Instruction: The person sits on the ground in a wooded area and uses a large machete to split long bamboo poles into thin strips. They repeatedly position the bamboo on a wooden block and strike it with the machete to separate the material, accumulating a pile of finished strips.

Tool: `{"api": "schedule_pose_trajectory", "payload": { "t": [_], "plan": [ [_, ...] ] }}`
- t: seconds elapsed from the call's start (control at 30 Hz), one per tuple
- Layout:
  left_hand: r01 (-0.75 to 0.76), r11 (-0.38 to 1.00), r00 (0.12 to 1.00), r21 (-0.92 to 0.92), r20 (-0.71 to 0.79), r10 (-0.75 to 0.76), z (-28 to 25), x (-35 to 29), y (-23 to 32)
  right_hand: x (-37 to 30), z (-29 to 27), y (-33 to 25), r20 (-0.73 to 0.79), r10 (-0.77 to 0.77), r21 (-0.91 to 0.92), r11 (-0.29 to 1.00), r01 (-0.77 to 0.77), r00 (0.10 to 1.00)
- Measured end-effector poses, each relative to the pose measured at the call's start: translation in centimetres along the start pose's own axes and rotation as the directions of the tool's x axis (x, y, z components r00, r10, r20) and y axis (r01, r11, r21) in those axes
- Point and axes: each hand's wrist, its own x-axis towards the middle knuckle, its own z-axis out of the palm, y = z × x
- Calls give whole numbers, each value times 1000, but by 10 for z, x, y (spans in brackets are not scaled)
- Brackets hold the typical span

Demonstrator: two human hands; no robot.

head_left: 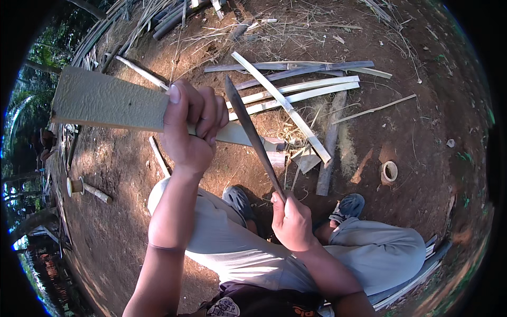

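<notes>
My left hand (pixel 193 124) is closed round a long pale bamboo strip (pixel 111 100), raised above my left knee. Its broad end reaches to the left, close to the camera, and its narrower end passes out to the right of my fist. In my right hand (pixel 294 222), over my lap, is a long dark knife (pixel 251 132); the handle is hidden in my fist. The pointed blade slants up and to the left, crossing the strip in the picture; whether they touch I cannot tell.
Several split bamboo strips (pixel 296 113) lie crossed on the brown earth ahead, by a round pole (pixel 332 145) and some shavings (pixel 290 134). A short bamboo ring (pixel 389 172) sits at the right. Bamboo poles (pixel 174 21) are piled at the far left.
</notes>
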Motion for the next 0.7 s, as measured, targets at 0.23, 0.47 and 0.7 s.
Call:
{"api": "schedule_pose_trajectory", "payload": {
  "t": [0.23, 0.47, 0.7],
  "plan": [
    [-7, 1000, 999, 12, 53, 7, -1, -2, 2, -6, -3, 16, 40, 97, -87, 992, -93, 995],
    [-25, 1000, 995, 4, 101, 24, 0, 0, 2, -7, 11, 35, 127, 172, -96, 982, -161, 977],
    [-76, 997, 992, 27, 103, 73, 3, 0, -2, -14, 24, 57, 102, 271, -240, 940, -241, 957]
  ]
}}
